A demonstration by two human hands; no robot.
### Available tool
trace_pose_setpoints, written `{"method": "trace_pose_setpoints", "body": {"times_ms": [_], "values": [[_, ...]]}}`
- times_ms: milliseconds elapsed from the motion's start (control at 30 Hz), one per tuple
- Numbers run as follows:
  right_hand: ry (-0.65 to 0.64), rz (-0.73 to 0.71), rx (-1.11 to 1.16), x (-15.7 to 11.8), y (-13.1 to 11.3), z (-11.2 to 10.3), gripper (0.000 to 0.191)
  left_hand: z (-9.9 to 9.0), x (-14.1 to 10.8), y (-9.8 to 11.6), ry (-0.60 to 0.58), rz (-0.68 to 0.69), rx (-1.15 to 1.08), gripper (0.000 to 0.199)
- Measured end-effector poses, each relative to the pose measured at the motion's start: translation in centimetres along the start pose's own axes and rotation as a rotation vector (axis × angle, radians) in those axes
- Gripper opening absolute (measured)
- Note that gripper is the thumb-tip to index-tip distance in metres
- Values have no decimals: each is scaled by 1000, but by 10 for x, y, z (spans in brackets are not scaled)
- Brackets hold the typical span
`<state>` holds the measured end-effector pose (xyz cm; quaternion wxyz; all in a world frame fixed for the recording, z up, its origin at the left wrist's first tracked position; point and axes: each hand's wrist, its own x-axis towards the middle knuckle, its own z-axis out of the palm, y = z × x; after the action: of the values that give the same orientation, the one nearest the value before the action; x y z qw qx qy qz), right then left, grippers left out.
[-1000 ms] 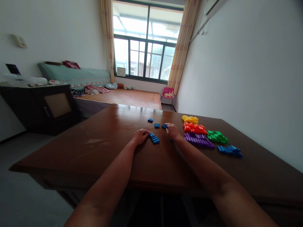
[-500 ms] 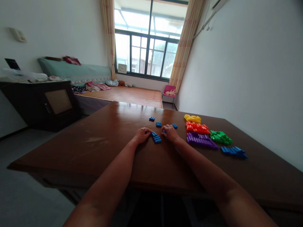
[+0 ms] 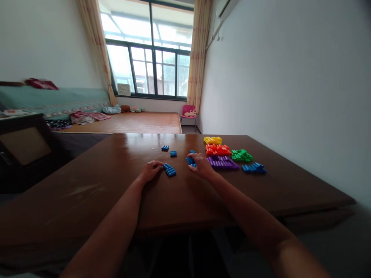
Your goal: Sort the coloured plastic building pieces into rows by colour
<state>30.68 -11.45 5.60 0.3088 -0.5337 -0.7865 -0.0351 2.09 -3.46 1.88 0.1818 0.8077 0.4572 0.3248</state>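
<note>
Several blue pieces (image 3: 170, 170) lie in a slanting row on the brown table, and the fingertips of my left hand (image 3: 152, 170) touch the row's left end. My right hand (image 3: 199, 164) has its fingers spread around more blue pieces (image 3: 190, 160), partly hidden beneath them. Two small blue groups lie farther back, one (image 3: 173, 153) behind the row and another (image 3: 165, 148) beyond it. Right of my right hand is a purple row (image 3: 223, 162), with orange pieces (image 3: 218, 150) and yellow pieces (image 3: 213, 140) behind it.
Green pieces (image 3: 242, 155) and a blue pile (image 3: 254, 168) lie farther right on the table (image 3: 116, 193). Beyond the table are a bed (image 3: 145, 122), a pink chair (image 3: 189, 112) and a window. A dark cabinet (image 3: 26, 143) stands at the left.
The view has turned to the right. My right hand has moved away from the slanting blue row and its fingers have spread over other blue pieces. My left hand stays beside the row.
</note>
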Motion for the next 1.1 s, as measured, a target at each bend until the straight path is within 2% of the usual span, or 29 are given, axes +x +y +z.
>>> {"method": "trace_pose_setpoints", "body": {"times_ms": [100, 233, 333, 433, 567, 667, 767, 867, 967, 1033, 1100], "values": [[161, 135, -73, -21, 40, -35, 44, -1, 0, 0, -11, -4, 23, 29], [321, 391, -311, -72, 118, -79, 42, -3, 0, 3, -12, -40, 52, 29], [363, 561, -456, -117, 165, -98, 41, -4, 0, 6, -18, -55, 54, 29], [319, 678, -517, -146, 183, -103, 40, -6, -1, 8, -19, -41, 56, 29], [222, 711, -548, -150, 180, -98, 38, -6, -3, 10, -14, -28, 59, 29], [205, 707, -557, -147, 176, -95, 36, -6, -3, 10, -13, -30, 70, 30], [261, 652, -552, -147, 175, -96, 37, -5, -2, 7, -14, -24, 74, 30], [376, 591, -535, -146, 168, -98, 37, -3, -1, 3, -17, -25, 90, 30], [426, 493, -494, -135, 148, -97, 38, 0, -1, 0, -12, -11, 108, 30], [348, 367, -417, -122, 126, -88, 39, 2, -1, -1, 4, -14, 116, 29], [202, 215, -293, -106, 98, -72, 39, 3, -1, -1, 21, -24, 121, 27]]}}
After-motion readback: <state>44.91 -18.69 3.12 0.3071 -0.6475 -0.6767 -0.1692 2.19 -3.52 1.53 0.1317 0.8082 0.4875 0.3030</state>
